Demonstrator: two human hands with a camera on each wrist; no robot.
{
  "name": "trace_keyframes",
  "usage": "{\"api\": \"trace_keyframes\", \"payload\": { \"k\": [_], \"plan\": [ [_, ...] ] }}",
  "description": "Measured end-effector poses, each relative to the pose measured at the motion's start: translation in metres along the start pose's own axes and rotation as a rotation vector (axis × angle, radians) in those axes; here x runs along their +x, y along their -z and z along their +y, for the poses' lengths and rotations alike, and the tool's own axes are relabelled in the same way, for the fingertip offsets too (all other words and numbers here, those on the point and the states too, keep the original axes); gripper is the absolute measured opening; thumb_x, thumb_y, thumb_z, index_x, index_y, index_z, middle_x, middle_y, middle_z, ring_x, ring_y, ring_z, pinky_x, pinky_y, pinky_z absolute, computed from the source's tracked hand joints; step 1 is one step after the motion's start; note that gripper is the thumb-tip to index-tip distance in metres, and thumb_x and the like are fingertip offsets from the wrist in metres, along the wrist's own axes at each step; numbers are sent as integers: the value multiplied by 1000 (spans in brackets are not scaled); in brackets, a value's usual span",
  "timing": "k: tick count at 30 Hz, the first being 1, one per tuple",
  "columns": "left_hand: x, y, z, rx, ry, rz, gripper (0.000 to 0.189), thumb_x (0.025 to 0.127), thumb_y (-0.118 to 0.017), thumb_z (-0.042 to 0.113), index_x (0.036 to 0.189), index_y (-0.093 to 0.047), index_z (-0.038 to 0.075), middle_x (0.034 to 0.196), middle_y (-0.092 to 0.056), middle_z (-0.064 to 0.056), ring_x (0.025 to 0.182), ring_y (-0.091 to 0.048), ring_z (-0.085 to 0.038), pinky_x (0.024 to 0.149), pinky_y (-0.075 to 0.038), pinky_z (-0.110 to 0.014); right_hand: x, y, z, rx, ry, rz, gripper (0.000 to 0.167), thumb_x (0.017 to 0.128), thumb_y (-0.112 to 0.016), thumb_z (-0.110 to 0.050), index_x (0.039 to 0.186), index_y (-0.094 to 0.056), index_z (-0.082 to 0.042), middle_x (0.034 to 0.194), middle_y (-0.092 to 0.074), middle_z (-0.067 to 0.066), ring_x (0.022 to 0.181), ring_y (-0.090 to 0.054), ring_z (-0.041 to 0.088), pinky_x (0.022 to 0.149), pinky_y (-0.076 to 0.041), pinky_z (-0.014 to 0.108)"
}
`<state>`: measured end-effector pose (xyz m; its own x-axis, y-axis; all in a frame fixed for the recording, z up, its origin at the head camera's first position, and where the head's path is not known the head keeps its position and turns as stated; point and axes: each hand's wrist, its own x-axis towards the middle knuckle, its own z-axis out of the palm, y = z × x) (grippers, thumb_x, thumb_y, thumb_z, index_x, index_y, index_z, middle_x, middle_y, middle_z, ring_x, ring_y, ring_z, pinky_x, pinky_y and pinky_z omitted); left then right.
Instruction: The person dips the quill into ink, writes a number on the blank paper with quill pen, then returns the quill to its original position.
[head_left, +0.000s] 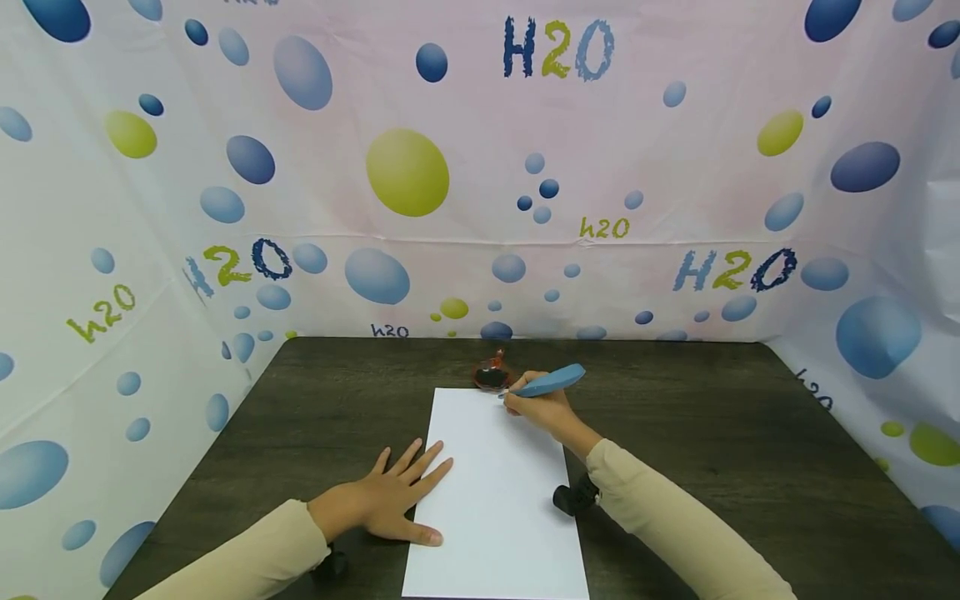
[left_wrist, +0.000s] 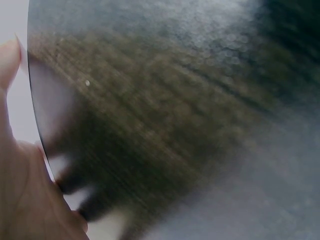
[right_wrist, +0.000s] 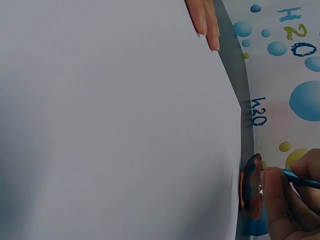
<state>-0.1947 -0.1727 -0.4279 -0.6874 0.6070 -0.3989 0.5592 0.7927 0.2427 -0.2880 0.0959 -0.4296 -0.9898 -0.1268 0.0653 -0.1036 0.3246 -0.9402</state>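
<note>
A white sheet of paper (head_left: 495, 500) lies lengthwise on the dark table. My left hand (head_left: 397, 496) rests flat with spread fingers across its left edge; in the left wrist view part of this hand (left_wrist: 25, 195) shows at the left border. Near the paper's top right corner, my right hand (head_left: 543, 410) pinches a blue pen with a broad, feather-like end (head_left: 555, 381). Its tip points left, close to a small orange see-through pot (head_left: 491, 377) with something dark inside, just beyond the top edge. The right wrist view shows the fingers (right_wrist: 280, 200) beside that pot (right_wrist: 251, 187).
Dark wood-grain table (head_left: 697, 450) extends on both sides of the paper. A white backdrop (head_left: 480, 117) with blue and green dots and lettering stands behind it and along the sides. A black wrist camera (head_left: 576, 497) hangs beneath the right forearm, over the paper's right edge.
</note>
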Motion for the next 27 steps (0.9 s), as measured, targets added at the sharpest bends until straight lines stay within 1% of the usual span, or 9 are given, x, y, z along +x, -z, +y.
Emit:
{"api": "trace_keyframes", "payload": {
  "k": [6, 11, 16, 19, 23, 27],
  "plan": [
    [-2, 2, 3, 14, 10, 8, 97, 84, -48, 73, 156, -4, 24, 162, 7, -6, 147, 7, -37, 108, -2, -70, -13, -4, 2, 64, -29, -36, 8, 82, -67, 0, 76, -62, -1, 82, -71, 8, 74, -70, 19, 70, -58, 35],
    [0, 1, 2, 15, 7, 7, 97, 84, -48, 73, 156, -5, 24, 162, 6, -6, 147, 7, -37, 107, -3, -71, -22, -6, 3, 86, -46, -38, 6, 81, -68, 1, 75, -65, 0, 77, -72, 9, 68, -68, 17, 66, -58, 33],
    [2, -1, 0, 20, 1, 16, 97, 84, -48, 73, 156, -5, 24, 162, 6, -6, 146, 6, -37, 107, -3, -71, -27, -8, 6, 79, -16, -48, 5, 78, -69, 2, 74, -67, 3, 71, -71, 9, 62, -66, 15, 61, -56, 29],
    [2, -1, -1, 25, 1, 18, 97, 85, -48, 73, 156, -5, 24, 162, 6, -6, 146, 6, -37, 107, -4, -71, -30, -8, 8, 54, -4, -58, 5, 79, -69, 2, 74, -68, 2, 68, -70, 8, 59, -65, 14, 59, -55, 28],
    [1, 1, 2, 23, 0, 15, 97, 85, -49, 72, 156, -5, 23, 162, 6, -6, 146, 6, -38, 107, -4, -71, -33, -9, 9, 29, -12, -56, 6, 78, -69, 1, 73, -68, 1, 67, -70, 8, 58, -64, 14, 58, -54, 27],
    [0, 3, 4, 21, 0, 15, 97, 85, -50, 71, 156, -6, 22, 162, 5, -7, 146, 5, -38, 107, -4, -71, -36, -9, 10, 12, -26, -33, 8, 77, -71, 0, 70, -66, 0, 68, -70, 5, 58, -63, 13, 57, -52, 26]
  ]
}}
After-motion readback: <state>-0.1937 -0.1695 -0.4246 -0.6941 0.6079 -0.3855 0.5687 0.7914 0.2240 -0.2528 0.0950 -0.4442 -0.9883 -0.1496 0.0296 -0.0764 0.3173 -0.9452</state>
